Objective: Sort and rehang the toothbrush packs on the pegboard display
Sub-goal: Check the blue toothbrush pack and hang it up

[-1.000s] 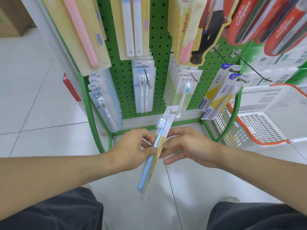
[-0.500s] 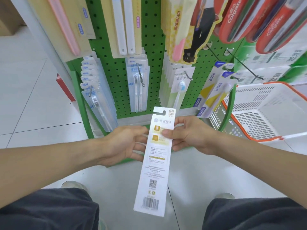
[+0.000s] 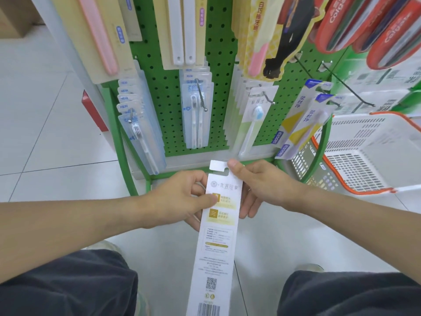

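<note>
below the pegboard, one toothbrush pack held back-side up

below the green pegboard (image 3: 168,92), in front of its bottom rail, we hold one toothbrush pack (image 3: 216,236) with its printed back toward us and its hang tab pointing up at the board. our left hand (image 3: 180,199) pinches the pack's left edge, thumb pressed on the gold panel, fingers curled behind the card. our right hand (image 3: 262,185) grasps the upper right edge, thumb tip just beside the hang slot, fingers tucked underneath.

we judge the pack to be light: a long, thin card with a plastic blister on the far side. it should be stiff along its length but ready to bend or twist if gripped at one end only, and the tab near the slot looks like the weak spot that could tear on a hook. taking hold near the top, both edges pinched just below the slot, should keep the hole steady for threading onto a peg.

the brush itself is hidden on the side turned away from us, so we cannot tell its colour or match it to a row. the pack's lower end is cut off by the frame at the barcode. which hook on the pegboard it belongs to is not clear; the bare hook (image 3: 346,87) to the pegboard's right, above the white basket (image 3: 373,156), is one candidate.
</note>
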The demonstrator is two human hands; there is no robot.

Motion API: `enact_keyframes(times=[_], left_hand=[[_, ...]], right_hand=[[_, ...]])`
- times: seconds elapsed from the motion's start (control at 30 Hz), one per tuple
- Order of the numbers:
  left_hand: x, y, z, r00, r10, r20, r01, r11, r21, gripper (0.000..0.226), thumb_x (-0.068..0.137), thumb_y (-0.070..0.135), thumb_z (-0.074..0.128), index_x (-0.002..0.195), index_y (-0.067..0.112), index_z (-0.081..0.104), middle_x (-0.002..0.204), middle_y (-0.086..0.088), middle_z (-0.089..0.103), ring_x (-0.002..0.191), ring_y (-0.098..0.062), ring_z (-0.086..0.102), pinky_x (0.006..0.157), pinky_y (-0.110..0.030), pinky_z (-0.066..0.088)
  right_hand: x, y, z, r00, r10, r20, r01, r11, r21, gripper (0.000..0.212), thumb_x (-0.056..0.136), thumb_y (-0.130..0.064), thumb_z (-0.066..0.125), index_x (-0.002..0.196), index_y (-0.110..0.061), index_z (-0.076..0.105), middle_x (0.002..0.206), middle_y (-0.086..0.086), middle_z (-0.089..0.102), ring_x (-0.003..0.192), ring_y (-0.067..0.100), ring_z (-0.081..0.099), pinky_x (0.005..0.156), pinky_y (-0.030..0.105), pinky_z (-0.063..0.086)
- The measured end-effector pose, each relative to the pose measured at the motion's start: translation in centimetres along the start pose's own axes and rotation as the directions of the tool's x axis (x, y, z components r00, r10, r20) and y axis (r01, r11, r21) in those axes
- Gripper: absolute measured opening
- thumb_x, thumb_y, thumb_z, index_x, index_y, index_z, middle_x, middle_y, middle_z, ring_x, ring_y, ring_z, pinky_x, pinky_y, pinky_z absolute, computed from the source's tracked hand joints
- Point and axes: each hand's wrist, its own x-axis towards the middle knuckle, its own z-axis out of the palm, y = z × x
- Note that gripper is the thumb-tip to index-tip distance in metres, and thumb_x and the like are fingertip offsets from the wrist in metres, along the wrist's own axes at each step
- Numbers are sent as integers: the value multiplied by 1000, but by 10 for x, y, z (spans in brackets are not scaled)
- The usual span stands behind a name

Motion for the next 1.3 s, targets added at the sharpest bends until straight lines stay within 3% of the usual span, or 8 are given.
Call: enact_keyframes(times=[0.1, 0.3, 0.47, 0.57, 0.63, 0.83, 1.1, 1.3], left_hand=[[-2, 2, 2, 997, -73, 32, 74, 997, -20, 26, 104, 28, 52, 113, 3, 58, 92, -11, 78, 80, -39, 76, 68, -48, 64], [-1, 0, -2, 998, -61, 15, 61, 998, -28, 28, 105, 33, 49, 104, 11, 65, 90, -14, 78, 70, -38, 74, 60, -39, 64], [3, 1, -8, 996, -42, -78, 32, 991, -134, 31, 106, 30, 49, 113, 4, 64, 93, -19, 75, 69, -42, 74, 57, -40, 63], [3, 3, -12, 993, -7, -119, -7, 992, -123, 29, 106, 30, 48, 112, 5, 63, 92, -17, 76, 70, -41, 74, 56, -38, 63], [3, 3, -13, 993, 13, -121, -24, 996, -88, 26, 106, 29, 48, 110, 8, 62, 90, -15, 77, 70, -40, 74, 56, -37, 63], [1, 2, -11, 995, 38, -94, -44, 997, -66, 24, 105, 30, 48, 111, 9, 61, 90, -16, 77, 71, -40, 75, 56, -38, 63], [1, -2, -10, 987, 83, -138, -89, 995, -38, 25, 104, 28, 51, 103, 5, 61, 87, -15, 77, 61, -35, 72, 49, -35, 60], [1, -2, -12, 975, 105, -195, -111, 994, -20, 29, 103, 26, 53, 101, -2, 60, 86, -17, 77, 58, -34, 70, 48, -36, 59]], right_hand=[[1, 1, 1, 999, -29, 27, 30, 999, -29, 55, 104, -48, 46, 84, -4, 71, 71, 12, 75, 54, 23, 70, 50, 30, 58], [3, 6, 3, 992, -105, 75, 109, 992, -57, 28, 94, -34, 70, 110, -11, 70, 89, 9, 78, 72, 28, 73, 56, 29, 60], [-2, 6, 6, 978, -34, 207, 34, 999, 1, 48, 79, -11, 87, 121, -17, 65, 102, 5, 76, 97, 24, 75, 61, 41, 64], [-2, 8, 11, 975, -36, 221, 43, 999, -26, 37, 84, -13, 83, 117, -13, 68, 99, 4, 78, 89, 24, 77, 59, 39, 64], [-2, 8, 13, 981, -20, 195, 27, 999, -33, 27, 94, -30, 71, 113, -10, 70, 93, 7, 79, 81, 28, 77, 58, 38, 64], [0, 7, 13, 982, 66, 176, -59, 997, -43, 69, 102, -58, 35, 107, -1, 74, 92, 15, 78, 72, 34, 76, 61, 39, 64], [-2, 4, 6, 960, 2, 280, 23, 996, -86, 24, 94, -27, 71, 114, -12, 73, 101, 6, 79, 84, 35, 76, 68, 39, 65], [-2, 7, 9, 922, 9, 388, 40, 992, -118, 32, 85, -14, 83, 115, -16, 72, 107, 5, 78, 87, 32, 76, 72, 37, 64]])
